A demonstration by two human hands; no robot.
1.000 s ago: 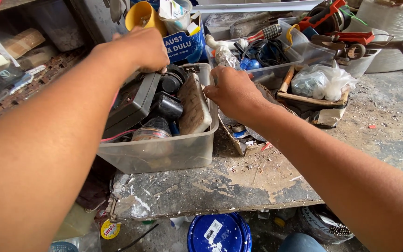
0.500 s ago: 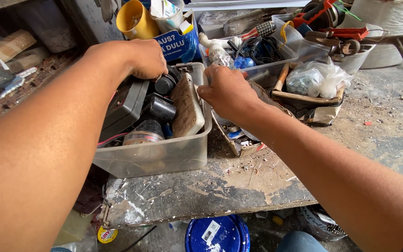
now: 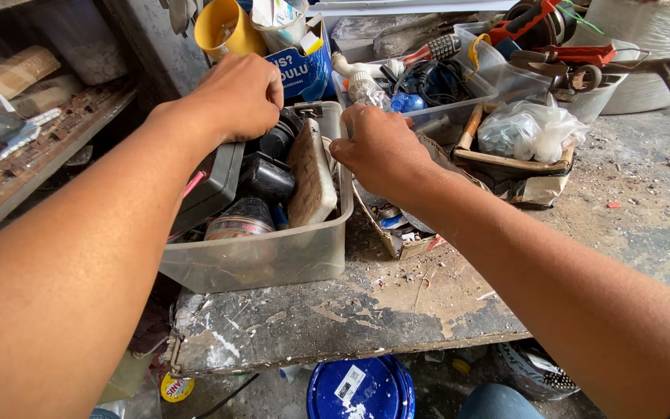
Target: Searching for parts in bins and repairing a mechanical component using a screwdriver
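the fingers of the left hand curl down behind its knuckles into the clear plastic bin, so whatever they touch among the dark parts there cannot be told. the right hand hides its fingertips too, at the bin's far right rim; whether they pinch anything is unclear. the flat worn pad standing in the bin is partly covered by that hand. the blue lid under the bench is cut off by the bottom edge. the cardboard tray lies mostly beneath the right forearm.
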